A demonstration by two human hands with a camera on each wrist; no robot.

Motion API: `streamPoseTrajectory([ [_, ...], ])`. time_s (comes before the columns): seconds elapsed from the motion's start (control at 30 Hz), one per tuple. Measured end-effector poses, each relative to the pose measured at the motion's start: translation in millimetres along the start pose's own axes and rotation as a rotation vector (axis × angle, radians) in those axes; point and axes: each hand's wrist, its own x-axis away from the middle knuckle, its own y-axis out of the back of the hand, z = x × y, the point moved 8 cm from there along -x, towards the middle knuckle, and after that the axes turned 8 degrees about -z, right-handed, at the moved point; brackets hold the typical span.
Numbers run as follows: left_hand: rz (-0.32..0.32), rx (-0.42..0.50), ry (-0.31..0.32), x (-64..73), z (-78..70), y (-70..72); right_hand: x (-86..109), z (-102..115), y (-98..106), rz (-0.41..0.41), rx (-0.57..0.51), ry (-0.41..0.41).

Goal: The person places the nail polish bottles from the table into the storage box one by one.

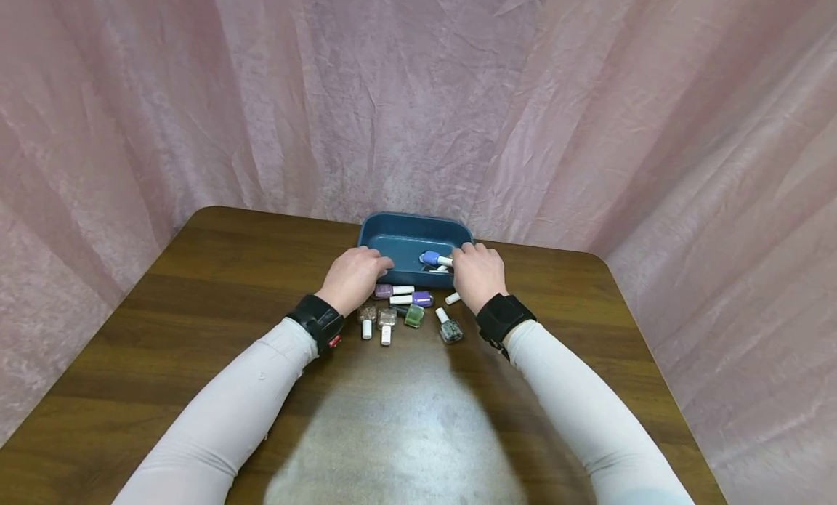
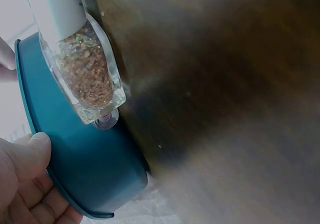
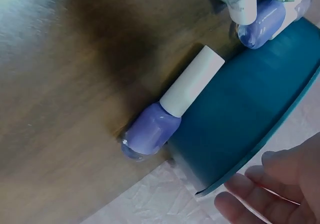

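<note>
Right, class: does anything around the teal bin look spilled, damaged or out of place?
No spill or damage shows. Only the nail polish bottles on the table look untidy: they lie before the teal bin, caps pointing different ways.

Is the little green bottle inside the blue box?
No, the green bottle lies on the brown table, outside the blue box.

- Teal bin [image 1: 408,278]: rounded corners, upright, centre of the head view.
- Blue bottle [image 1: 429,258]: white-capped, inside the bin's right part.
- Purple bottle [image 1: 422,299]: on its side, just below the bin.
- 1 green bottle [image 1: 415,316]: lower still, near centre.
</note>
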Motion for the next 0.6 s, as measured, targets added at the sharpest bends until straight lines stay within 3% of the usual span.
streamPoseTrajectory([
  [0.6,0.007,0.006,0.016,-0.8,-0.6,1.1,36.7,-2.4,24.9,-0.036,-0.128,-0.002],
])
